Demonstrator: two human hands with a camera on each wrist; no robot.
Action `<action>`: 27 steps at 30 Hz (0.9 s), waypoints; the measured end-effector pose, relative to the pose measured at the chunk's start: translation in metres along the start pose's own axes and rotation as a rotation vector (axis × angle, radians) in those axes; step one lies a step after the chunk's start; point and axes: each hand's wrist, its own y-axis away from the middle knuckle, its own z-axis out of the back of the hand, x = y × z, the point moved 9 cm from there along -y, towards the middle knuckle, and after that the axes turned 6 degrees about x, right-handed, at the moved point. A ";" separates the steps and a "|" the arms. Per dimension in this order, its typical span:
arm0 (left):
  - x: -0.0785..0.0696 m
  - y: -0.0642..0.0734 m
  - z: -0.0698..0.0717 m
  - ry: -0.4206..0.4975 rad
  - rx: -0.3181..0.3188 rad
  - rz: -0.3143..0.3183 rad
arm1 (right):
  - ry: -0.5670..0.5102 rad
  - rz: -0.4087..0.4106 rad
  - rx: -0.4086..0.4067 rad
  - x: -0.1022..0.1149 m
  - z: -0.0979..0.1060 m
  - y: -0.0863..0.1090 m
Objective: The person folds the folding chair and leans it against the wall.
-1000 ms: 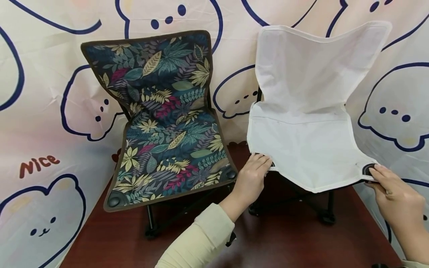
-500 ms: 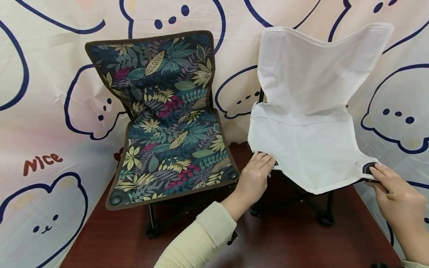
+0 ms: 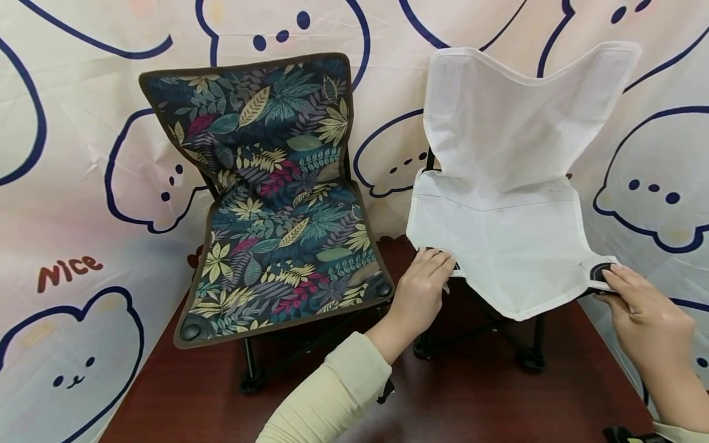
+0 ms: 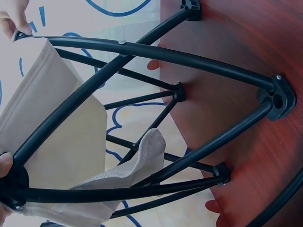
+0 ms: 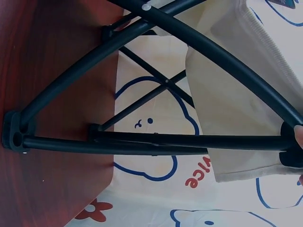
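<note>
A white fabric folding chair (image 3: 498,240) with a black tube frame stands unfolded on the right, its seat dipping to a point at the front. My left hand (image 3: 418,298) grips its front left corner, fingers over the top, and largely covers the black corner cap there. At the front right corner, my right hand (image 3: 650,317) holds the seat edge beside the black corner cap (image 3: 599,271), thumb underneath. Both wrist views look under the seat at crossed black tubes (image 4: 189,56) with plastic feet; a fingertip (image 5: 299,136) shows at the right wrist view's edge.
Left of the white chair stands a similar folding chair (image 3: 282,246) with dark leaf-print fabric, close to my left forearm. Both chairs are on a reddish-brown wooden tabletop (image 3: 460,400). Behind hangs a pale cloth (image 3: 61,203) printed with cartoon bears.
My right hand has shifted slightly left, bringing the white chair's front right corner with it. The backrest's right tip has also moved a little inward. My left hand keeps its grip.
</note>
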 end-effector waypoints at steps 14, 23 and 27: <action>-0.002 -0.003 0.003 0.002 -0.023 0.001 | 0.006 -0.031 0.027 0.006 -0.002 -0.007; -0.002 -0.005 0.006 -0.015 -0.031 0.004 | -0.016 -0.045 0.012 0.011 -0.003 -0.013; -0.003 -0.006 0.007 -0.015 -0.033 0.000 | -0.019 -0.045 -0.001 0.013 -0.002 -0.014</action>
